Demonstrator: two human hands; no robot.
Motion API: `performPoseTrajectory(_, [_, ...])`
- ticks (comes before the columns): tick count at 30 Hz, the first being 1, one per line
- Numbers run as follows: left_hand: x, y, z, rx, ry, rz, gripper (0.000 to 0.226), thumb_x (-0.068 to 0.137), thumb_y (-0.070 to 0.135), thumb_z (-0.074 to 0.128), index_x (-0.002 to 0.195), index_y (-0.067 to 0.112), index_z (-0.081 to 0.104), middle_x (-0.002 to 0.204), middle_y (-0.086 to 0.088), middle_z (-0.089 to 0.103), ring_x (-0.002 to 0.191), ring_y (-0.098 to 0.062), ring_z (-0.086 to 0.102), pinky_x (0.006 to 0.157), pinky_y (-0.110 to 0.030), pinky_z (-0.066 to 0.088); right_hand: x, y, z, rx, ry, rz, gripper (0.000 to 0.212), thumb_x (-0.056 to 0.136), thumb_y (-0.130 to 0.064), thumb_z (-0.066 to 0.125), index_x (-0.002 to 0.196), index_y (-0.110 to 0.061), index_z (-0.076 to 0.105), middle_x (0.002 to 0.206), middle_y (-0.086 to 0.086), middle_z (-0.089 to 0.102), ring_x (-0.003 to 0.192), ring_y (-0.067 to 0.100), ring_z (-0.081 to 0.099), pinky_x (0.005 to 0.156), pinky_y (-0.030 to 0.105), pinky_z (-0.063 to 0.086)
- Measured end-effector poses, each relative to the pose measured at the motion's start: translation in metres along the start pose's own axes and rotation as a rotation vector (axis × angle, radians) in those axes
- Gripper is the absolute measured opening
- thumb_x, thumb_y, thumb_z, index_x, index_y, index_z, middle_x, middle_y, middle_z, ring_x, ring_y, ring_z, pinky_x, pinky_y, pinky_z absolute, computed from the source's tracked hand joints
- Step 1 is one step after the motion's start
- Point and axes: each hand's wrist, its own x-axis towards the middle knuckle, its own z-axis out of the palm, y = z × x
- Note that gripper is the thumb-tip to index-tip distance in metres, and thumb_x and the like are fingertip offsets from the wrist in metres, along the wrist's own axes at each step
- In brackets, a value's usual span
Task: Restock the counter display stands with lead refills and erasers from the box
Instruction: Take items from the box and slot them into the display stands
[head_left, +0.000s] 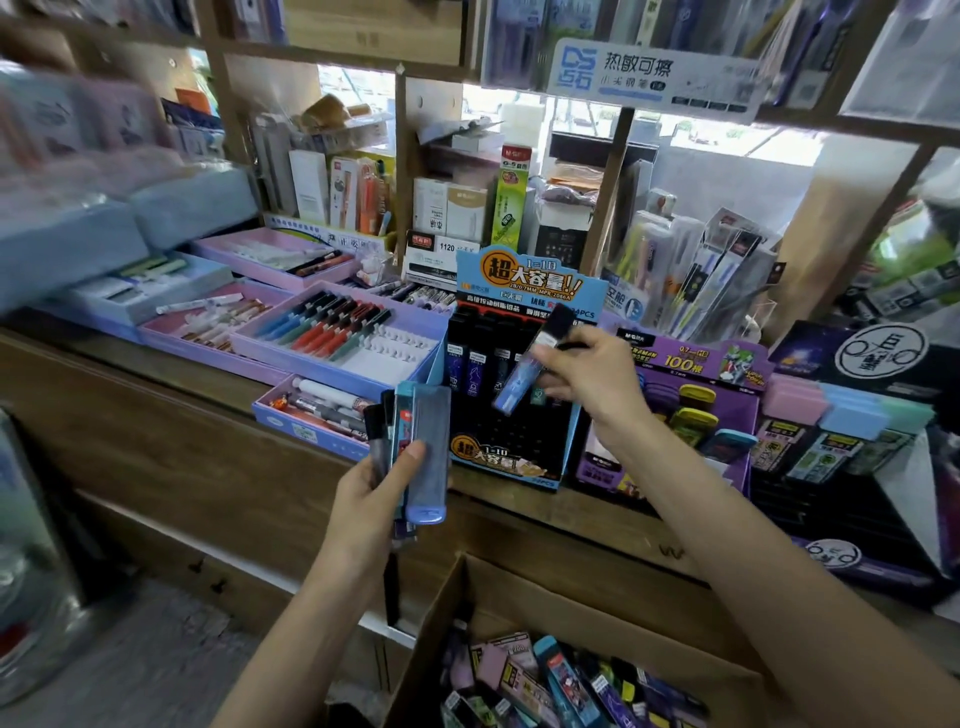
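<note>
My left hand (371, 488) grips a bunch of lead refill cases (423, 447), blue and dark, held upright in front of the counter edge. My right hand (589, 376) holds a single blue lead refill case (519, 384), tilted, just over the black slotted face of the blue lead refill display stand (506, 460). Several refill cases stand in the stand's top row. To its right sits a purple display stand (691, 364) with yellow and blue erasers. An open cardboard box (524, 587) below the counter holds several loose refill packs.
Purple and blue pen trays (337, 332) lie left of the stand on the wooden counter (156, 358). Pastel erasers (852, 410) and small boxes sit at the right. Shelves packed with stationery rise behind. A wooden drawer front runs under the counter.
</note>
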Motion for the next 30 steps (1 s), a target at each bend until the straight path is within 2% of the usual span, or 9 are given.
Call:
performPoseTrajectory(3, [0.002,0.0,-0.01,-0.015,-0.004,0.015,0.051,0.064,0.052,0.066,0.097,0.013,0.063,0.071,0.001,0.071,0.06,-0.012,0.067,0.046,-0.023,0.049,0.023,0.005,0.011,-0.124,0.066,-0.095,0.007,0.086,-0.01,0.065,0.092,-0.008,0.062,0.088,0.01,0.069,0.067,0.011,0.064,0.061,0.018,0.054])
performPoseTrajectory(4, [0.002,0.0,-0.013,-0.026,-0.006,0.019,0.049,0.065,0.051,0.066,0.097,0.014,0.062,0.07,0.001,0.071,0.058,-0.011,0.067,0.045,-0.021,0.048,0.029,0.008,0.015,-0.175,0.068,-0.12,0.006,0.086,-0.01,0.066,0.091,-0.009,0.062,0.09,0.012,0.069,0.07,0.013,0.064,0.064,0.02,0.055])
performPoseTrajectory(7, [0.003,-0.002,-0.019,-0.033,-0.008,0.021,0.038,0.069,0.048,0.064,0.092,0.017,0.063,0.066,0.002,0.07,0.054,-0.01,0.066,0.04,-0.019,0.044,0.04,0.018,0.025,-0.358,0.086,-0.169,0.012,0.084,-0.015,0.069,0.09,-0.005,0.065,0.091,0.013,0.07,0.082,0.024,0.066,0.077,0.039,0.056])
performPoseTrajectory(9, [0.003,-0.003,-0.023,-0.026,-0.008,0.018,0.037,0.068,0.049,0.064,0.09,0.019,0.063,0.065,0.002,0.07,0.053,-0.009,0.065,0.04,-0.019,0.044,0.043,0.026,0.031,-0.418,0.077,-0.185,0.019,0.084,-0.016,0.07,0.094,-0.001,0.066,0.09,0.013,0.07,0.082,0.026,0.066,0.078,0.044,0.055])
performPoseTrajectory(12, [0.005,-0.005,-0.025,-0.013,-0.009,0.018,0.04,0.067,0.051,0.063,0.09,0.019,0.063,0.066,0.001,0.07,0.053,-0.01,0.065,0.04,-0.019,0.043,0.045,0.031,0.036,-0.461,0.056,-0.214,0.018,0.084,-0.017,0.069,0.096,-0.004,0.067,0.088,0.012,0.07,0.075,0.021,0.063,0.074,0.039,0.055])
performPoseTrajectory(15, [0.006,-0.007,-0.025,-0.011,-0.013,0.015,0.039,0.068,0.051,0.063,0.09,0.019,0.063,0.068,0.001,0.071,0.055,-0.01,0.066,0.042,-0.019,0.045,0.049,0.031,0.037,-0.486,0.019,-0.227,0.018,0.083,-0.016,0.071,0.096,-0.004,0.068,0.087,0.012,0.07,0.076,0.022,0.063,0.073,0.036,0.054])
performPoseTrajectory(21, [0.004,-0.007,-0.022,-0.02,-0.029,0.007,0.043,0.067,0.05,0.064,0.095,0.017,0.063,0.07,0.001,0.071,0.058,-0.011,0.066,0.045,-0.021,0.049,0.053,0.028,0.038,-0.482,0.003,-0.199,0.02,0.083,-0.013,0.07,0.098,0.001,0.068,0.088,0.016,0.07,0.081,0.029,0.067,0.079,0.044,0.055])
performPoseTrajectory(26, [0.002,-0.006,-0.023,-0.017,-0.033,0.004,0.04,0.07,0.048,0.063,0.096,0.017,0.063,0.07,0.001,0.072,0.057,-0.009,0.066,0.043,-0.021,0.047,0.053,0.034,0.034,-0.52,0.0,-0.195,0.017,0.083,-0.013,0.071,0.094,-0.001,0.068,0.085,0.016,0.07,0.074,0.025,0.064,0.075,0.041,0.056])
performPoseTrajectory(30, [0.001,-0.006,-0.023,-0.023,-0.034,0.003,0.04,0.07,0.047,0.063,0.097,0.017,0.063,0.071,0.001,0.072,0.058,-0.01,0.067,0.044,-0.02,0.047,0.048,0.045,0.038,-0.447,0.007,-0.126,0.019,0.084,-0.013,0.07,0.094,0.003,0.067,0.091,0.017,0.07,0.083,0.026,0.066,0.08,0.043,0.056])
